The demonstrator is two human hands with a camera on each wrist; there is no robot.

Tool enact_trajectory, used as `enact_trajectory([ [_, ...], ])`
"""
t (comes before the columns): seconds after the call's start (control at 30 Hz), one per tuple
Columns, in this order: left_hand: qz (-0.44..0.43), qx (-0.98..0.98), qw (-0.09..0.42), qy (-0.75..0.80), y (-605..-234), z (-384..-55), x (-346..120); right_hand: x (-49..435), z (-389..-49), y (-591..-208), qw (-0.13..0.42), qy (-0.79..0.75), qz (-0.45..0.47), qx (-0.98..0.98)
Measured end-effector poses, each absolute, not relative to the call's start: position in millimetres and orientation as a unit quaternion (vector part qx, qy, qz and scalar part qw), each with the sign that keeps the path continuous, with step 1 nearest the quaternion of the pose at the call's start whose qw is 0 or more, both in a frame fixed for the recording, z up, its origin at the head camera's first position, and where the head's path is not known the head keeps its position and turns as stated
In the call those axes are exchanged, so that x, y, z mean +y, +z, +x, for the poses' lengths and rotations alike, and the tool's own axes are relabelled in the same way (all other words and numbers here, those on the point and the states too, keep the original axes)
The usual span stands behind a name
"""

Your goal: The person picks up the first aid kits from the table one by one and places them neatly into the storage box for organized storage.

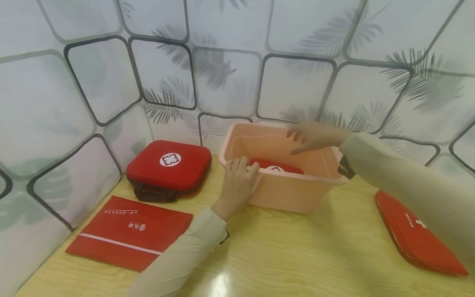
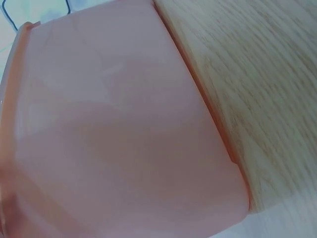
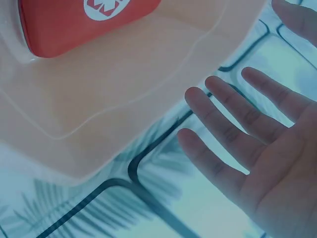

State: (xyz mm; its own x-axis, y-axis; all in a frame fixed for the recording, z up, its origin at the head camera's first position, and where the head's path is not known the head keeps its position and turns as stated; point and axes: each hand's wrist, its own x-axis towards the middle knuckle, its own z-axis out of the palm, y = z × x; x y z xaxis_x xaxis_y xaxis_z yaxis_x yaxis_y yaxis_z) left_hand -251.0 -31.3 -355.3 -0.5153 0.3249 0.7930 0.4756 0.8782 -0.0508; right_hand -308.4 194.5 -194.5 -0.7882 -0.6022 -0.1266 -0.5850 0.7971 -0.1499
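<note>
A pink plastic storage bin stands on the table, with a red first aid case inside that bears a white round emblem. My left hand grips the near rim toward its left end, fingers curled over the edge. In the left wrist view the outer wall of the bin fills most of the picture. Above the far side of the bin, my right hand holds nothing. Its fingers are spread in the right wrist view, beside the rim, with the red case lying in the bin beyond.
At the left a red hard case with a black handle sits by the wall. In front of it lies a flat red pouch with a white stripe. A red first aid bag rests at the right, partly behind my right sleeve.
</note>
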Motion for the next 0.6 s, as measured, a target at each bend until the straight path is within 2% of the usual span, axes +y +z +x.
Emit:
enact_trajectory([
  [0.33, -0.239, -0.856, 0.454, -0.066, -352.3, -251.5, -30.5, 241.8, -295.9, -185.9, 0.084, -0.109, -0.253, 0.958],
  [0.6, -0.226, -0.867, 0.44, -0.061, -353.9, -248.3, -29.8, 282.8, -288.8, -189.3, 0.08, -0.106, -0.218, 0.967],
])
